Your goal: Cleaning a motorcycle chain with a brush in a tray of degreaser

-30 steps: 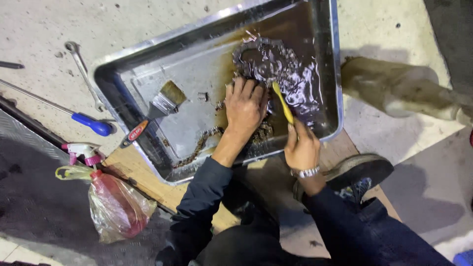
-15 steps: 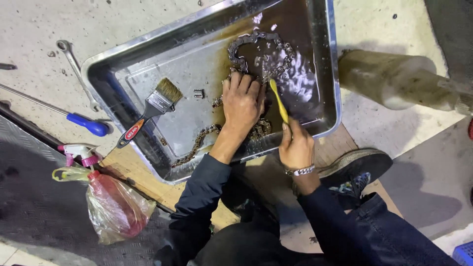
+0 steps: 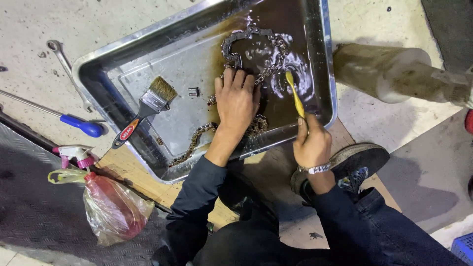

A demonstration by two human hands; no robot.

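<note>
Chain [image 3: 256, 49] pinned under flat left hand [image 3: 237, 98]; right hand [image 3: 311, 145] grips brush [image 3: 295, 96]; oily links may slip, splashing over tray [image 3: 98, 64].

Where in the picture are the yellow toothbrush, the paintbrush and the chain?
yellow toothbrush [image 3: 295, 96], head view, middle of its handle.
paintbrush [image 3: 152, 101], head view, its metal ferrule below the bristles.
chain [image 3: 231, 42], head view, links at the loop's upper left in the tray.

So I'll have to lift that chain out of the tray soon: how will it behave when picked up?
The chain lies in loose curves, so it will probably sag and swing. It looks wet with dark liquid in the metal tray, so likely slippery. Being metal links, probably heavy for its size. The left hand presses it flat.
</note>
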